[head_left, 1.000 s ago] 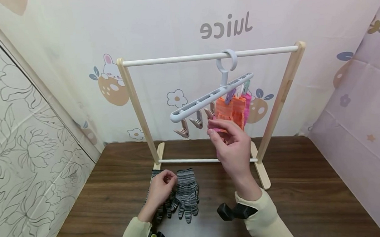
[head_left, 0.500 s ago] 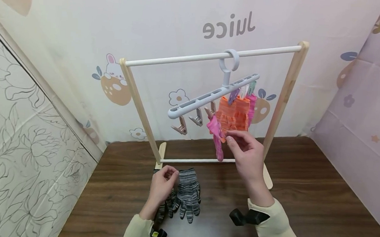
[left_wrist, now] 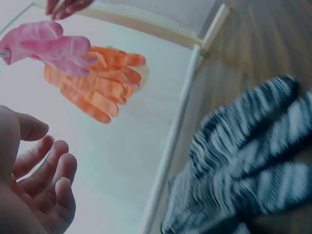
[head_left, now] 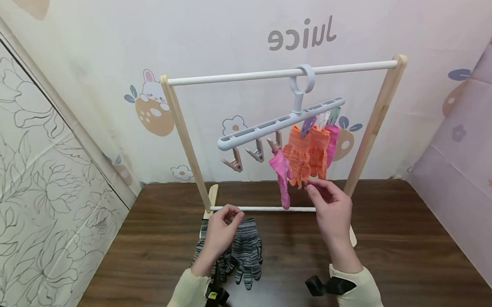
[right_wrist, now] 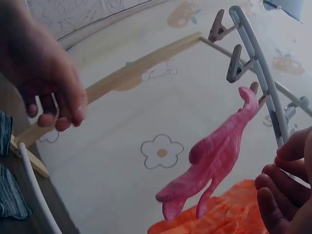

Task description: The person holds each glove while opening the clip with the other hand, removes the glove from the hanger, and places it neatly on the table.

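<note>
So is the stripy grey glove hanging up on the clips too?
No, the striped grey gloves lie flat on the table under the left hand, while only pink and orange gloves hang from the clip hanger.
</note>
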Demonstrator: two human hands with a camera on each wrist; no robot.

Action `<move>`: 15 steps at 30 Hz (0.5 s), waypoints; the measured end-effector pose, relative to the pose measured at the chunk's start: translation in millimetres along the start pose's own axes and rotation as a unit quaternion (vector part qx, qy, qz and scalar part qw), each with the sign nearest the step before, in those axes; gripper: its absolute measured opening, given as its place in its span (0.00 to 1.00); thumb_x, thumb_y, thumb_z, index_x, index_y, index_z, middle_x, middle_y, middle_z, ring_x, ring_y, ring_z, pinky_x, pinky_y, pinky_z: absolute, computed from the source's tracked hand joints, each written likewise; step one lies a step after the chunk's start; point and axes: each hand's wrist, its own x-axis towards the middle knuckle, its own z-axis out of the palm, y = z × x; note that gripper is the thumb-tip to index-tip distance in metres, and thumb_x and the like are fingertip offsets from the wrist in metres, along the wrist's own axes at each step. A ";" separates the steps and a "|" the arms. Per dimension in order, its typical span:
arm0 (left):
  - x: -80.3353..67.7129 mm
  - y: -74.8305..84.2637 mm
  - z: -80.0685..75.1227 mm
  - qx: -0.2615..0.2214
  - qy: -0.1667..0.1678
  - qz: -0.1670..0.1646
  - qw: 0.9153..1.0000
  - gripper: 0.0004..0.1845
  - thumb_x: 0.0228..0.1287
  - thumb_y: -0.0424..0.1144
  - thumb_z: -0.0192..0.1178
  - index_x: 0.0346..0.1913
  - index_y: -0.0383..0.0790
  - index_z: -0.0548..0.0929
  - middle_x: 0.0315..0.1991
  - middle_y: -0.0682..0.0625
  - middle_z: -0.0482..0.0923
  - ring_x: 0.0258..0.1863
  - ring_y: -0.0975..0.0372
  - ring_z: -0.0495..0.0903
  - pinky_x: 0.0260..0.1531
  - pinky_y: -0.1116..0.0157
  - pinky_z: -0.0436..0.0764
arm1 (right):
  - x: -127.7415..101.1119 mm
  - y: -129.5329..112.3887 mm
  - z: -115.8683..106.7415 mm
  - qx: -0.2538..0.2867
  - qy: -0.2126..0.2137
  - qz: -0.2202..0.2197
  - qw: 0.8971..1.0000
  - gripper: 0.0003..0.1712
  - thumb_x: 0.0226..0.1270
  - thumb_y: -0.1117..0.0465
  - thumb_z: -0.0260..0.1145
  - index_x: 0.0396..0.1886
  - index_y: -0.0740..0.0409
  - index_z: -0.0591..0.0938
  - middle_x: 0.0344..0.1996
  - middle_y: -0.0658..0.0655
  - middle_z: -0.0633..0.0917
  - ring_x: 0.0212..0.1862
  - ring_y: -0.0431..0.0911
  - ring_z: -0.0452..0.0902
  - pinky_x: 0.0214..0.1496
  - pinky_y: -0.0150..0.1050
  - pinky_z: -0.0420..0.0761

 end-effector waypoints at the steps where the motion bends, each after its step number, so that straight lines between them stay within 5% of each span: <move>1: 1.1 2.8 1.0 -0.003 -0.002 0.001 1.000 0.02 0.68 0.40 0.65 0.36 0.47 0.84 0.29 0.57 0.81 0.29 0.63 0.78 0.29 0.67 0.77 | -0.3 2.2 -1.8 -0.002 0.002 0.003 1.000 0.10 0.68 0.69 0.67 0.45 0.70 0.85 0.37 0.52 0.88 0.40 0.41 0.84 0.44 0.28 0.81; 15: 9.0 27.3 9.6 -0.047 -0.005 0.034 0.998 0.05 0.69 0.44 0.64 0.40 0.47 0.85 0.33 0.55 0.82 0.33 0.61 0.80 0.31 0.65 0.78 | -8.5 31.2 -25.9 -0.088 0.017 0.034 0.995 0.11 0.68 0.63 0.69 0.46 0.65 0.86 0.40 0.59 0.88 0.40 0.35 0.83 0.43 0.24 0.79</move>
